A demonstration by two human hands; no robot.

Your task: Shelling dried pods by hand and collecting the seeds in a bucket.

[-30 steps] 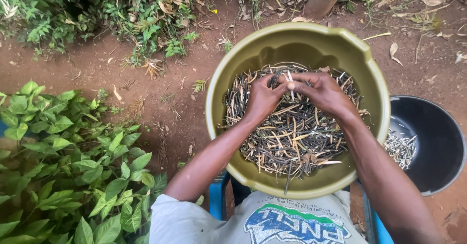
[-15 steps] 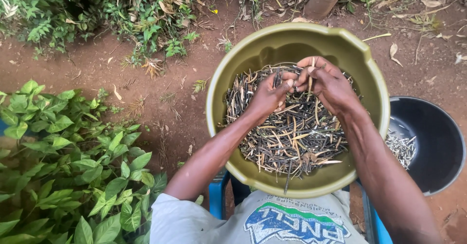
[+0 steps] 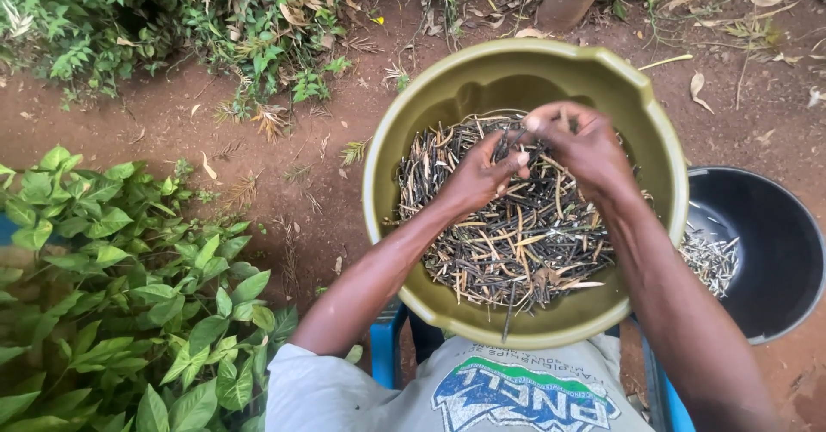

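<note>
While both hands meet over the bowl, one dried pod is pinched between them.

Left hand (image 3: 476,176): fingers closed on the near end of a dark pod (image 3: 522,142).
Right hand (image 3: 583,145): fingertips pinched on the same pod, just beyond the left.
Pod axis: roughly left to right between the hands, too small to tell exactly.
Below hands: heap of dried pods (image 3: 516,234) in olive bowl (image 3: 654,122).
Right of the right hand: black bucket (image 3: 774,251), pale husks inside.
Far: bare red soil (image 3: 258,165).
</note>
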